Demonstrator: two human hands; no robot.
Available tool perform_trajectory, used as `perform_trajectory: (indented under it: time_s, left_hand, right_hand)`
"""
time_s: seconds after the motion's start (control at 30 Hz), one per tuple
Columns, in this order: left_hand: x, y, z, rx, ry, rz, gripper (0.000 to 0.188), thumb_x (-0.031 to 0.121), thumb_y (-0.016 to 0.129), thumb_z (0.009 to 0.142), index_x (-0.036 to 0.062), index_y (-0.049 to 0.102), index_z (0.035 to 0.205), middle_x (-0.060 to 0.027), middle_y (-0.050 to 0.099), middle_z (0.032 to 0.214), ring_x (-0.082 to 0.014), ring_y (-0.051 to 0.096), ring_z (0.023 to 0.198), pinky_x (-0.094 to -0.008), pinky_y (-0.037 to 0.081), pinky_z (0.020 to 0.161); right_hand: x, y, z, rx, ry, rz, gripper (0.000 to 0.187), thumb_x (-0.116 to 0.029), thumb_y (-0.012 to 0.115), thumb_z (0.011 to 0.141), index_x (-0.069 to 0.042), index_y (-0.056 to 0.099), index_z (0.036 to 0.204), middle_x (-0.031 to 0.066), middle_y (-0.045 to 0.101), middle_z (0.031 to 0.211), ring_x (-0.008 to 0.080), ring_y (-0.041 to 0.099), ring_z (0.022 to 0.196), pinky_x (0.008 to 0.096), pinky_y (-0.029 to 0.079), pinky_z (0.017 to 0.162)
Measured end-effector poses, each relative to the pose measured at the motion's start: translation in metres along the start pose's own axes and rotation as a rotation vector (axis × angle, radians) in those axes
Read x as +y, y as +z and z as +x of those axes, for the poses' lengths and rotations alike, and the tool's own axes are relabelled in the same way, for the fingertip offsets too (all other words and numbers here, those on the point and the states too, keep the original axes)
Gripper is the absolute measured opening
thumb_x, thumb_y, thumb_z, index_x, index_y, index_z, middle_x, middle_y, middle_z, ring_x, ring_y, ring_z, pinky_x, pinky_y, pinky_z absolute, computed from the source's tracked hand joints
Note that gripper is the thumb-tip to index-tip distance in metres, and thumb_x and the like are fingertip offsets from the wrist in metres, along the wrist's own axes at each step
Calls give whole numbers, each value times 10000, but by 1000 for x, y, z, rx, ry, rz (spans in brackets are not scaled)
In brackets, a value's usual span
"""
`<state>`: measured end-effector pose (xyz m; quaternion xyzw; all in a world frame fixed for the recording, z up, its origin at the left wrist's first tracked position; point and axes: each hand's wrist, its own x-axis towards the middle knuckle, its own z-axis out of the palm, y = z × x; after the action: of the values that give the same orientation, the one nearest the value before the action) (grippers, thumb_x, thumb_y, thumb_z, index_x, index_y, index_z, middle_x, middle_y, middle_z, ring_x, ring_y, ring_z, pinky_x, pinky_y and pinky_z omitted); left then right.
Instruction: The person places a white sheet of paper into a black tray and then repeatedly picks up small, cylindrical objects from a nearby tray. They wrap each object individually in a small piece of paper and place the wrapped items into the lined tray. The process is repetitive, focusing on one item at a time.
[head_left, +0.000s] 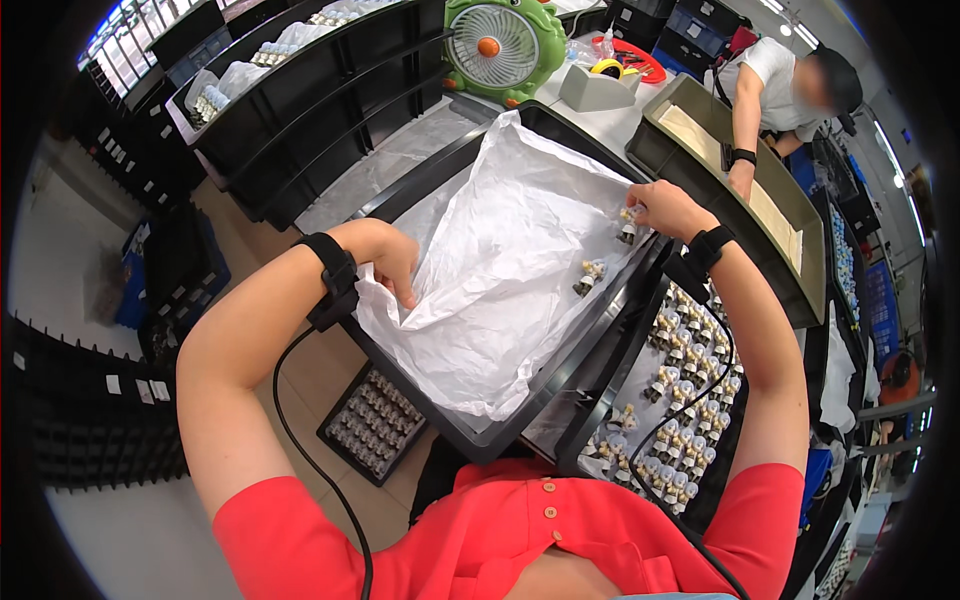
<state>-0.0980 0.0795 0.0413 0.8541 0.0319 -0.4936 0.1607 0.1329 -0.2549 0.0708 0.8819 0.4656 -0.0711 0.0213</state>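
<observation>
A crumpled white sheet (pixel 510 250) lines a black bin (pixel 470 440) in front of me. At the sheet's left edge, the fingers of my left hand (pixel 393 262) are curled and pinch a fold of it. My right hand (pixel 672 210), at the bin's far right corner, has its fingertips closed on a small figurine (pixel 628 232) with a pale top and dark base. A second figurine (pixel 589 277) of the same kind lies on the sheet, nearer to me.
To the right, another black bin (pixel 580 430) holds rows of figurines (pixel 690 350). A filled tray (pixel 375 425) sits low at left. Beyond are a green fan (pixel 503 48), a large black bin (pixel 310 110), and a person (pixel 770 90) reaching into an olive bin (pixel 735 190).
</observation>
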Motion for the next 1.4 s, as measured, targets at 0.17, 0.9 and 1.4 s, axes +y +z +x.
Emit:
perform_trajectory:
  time_s: [0.17, 0.9, 1.4]
  left_hand:
    - [-1, 6, -2, -70, -19, -86, 744, 608, 657, 703, -73, 629, 1003, -179, 673, 833, -282, 647, 711, -374, 500, 643]
    - [8, 17, -24, 28, 15, 326, 371, 159, 725, 636, 8, 623, 959, -156, 653, 770, -246, 646, 713, -330, 498, 624]
    - [27, 24, -25, -73, -53, 97, 662, 585, 632, 744, -62, 621, 885, -164, 659, 773, -252, 634, 654, -328, 495, 583]
  right_hand:
    - [-4, -6, -3, 2, 18, 23, 276, -140, 678, 706, -41, 629, 958, 165, 661, 900, 330, 629, 857, 391, 494, 769]
    - [9, 3, 0, -34, 51, -50, 278, -151, 718, 698, -66, 645, 953, 152, 653, 865, 326, 621, 858, 393, 488, 752]
    - [6, 20, 10, 69, -26, -367, 99, -110, 651, 672, -51, 681, 746, 147, 647, 748, 335, 642, 739, 399, 522, 636]
